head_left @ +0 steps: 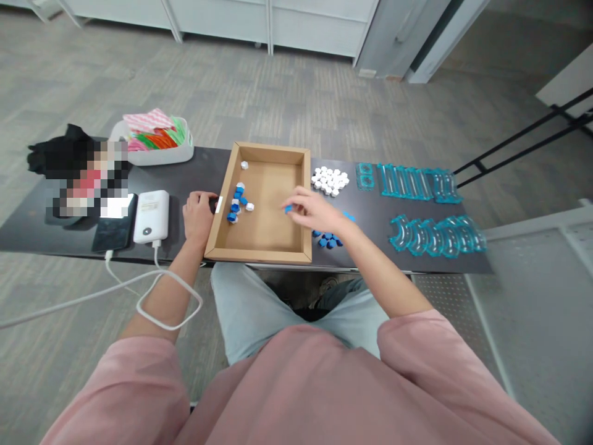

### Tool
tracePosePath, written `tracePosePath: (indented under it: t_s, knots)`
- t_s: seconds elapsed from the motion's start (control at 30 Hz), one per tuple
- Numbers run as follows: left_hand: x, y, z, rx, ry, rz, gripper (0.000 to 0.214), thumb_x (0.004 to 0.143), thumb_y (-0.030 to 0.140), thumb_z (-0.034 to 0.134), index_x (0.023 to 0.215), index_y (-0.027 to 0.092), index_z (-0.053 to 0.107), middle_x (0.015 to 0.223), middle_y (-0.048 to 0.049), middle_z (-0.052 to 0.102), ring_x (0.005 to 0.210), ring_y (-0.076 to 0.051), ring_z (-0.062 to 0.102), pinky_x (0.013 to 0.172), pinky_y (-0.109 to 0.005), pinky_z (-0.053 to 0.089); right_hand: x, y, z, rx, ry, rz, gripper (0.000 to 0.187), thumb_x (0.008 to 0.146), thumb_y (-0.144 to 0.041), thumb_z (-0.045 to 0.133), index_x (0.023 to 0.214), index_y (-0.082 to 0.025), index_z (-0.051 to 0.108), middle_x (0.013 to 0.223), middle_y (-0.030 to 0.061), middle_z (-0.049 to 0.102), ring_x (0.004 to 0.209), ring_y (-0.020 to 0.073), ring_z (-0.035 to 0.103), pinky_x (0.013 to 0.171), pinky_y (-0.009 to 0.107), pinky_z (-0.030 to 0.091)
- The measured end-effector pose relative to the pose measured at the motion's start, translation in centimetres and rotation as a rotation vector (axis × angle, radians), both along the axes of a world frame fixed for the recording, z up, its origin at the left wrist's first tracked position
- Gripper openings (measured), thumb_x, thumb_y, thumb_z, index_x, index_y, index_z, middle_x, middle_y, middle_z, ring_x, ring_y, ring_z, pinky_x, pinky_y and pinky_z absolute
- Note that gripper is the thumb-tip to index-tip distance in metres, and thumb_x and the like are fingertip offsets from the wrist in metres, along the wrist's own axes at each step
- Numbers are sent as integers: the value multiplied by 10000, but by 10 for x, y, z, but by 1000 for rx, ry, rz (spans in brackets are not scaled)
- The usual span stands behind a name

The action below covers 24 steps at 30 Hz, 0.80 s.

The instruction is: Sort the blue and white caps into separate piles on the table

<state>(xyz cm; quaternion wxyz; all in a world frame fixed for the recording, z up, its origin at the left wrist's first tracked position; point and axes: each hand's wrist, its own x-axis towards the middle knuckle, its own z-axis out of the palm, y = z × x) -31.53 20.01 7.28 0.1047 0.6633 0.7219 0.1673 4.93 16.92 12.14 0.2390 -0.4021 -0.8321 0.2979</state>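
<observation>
Blue pc (288, 209) pinched in R hand (315, 210), over box (259, 254); prob. mid-transfer, next move calls for easing pinch low. Spare blues (330, 240) by its wrist, whites (330, 182) just past; mixed pcs (236, 207) farther left, in box. L hand (198, 214) at box's left wall, grip unclear.

Soft, even light fills the room here, though the floor (504, 68) dims toward the far right. The phone (112, 232) catches a white patch; the counter (208, 167) bows at its ends, and blocky pixels mask its left side.
</observation>
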Motion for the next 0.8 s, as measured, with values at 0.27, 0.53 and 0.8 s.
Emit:
tracePosePath:
  t_s: [0.27,0.53,0.8]
  knots:
    - [-1,1,1,-25,9,-2,421,1101,253,593,1477,153,755,1577,-254,668,1485,-424,622,1293,-583,510,135,-23,-49,-75,123,-636,178,958,-443,774,1045,-289,753,1142,98,867,1091,324,819,1054,535,658]
    - [0,-1,2,5,6,-1,380,1098,244,590,1431,172,759,1522,-238,674,1438,-410,619,1276,-585,509,132,-37,-62,-119,19,-534,162,993,-464,740,979,-304,765,1088,90,881,1099,340,787,1115,573,639]
    - [1,0,2,-9,10,5,392,1119,273,592,1452,151,758,1547,-246,661,1455,-418,612,1273,-570,499,123,-45,-75,-95,43,-541,365,1114,-447,615,1397,-304,796,1537,140,839,1462,384,741,1344,691,507]
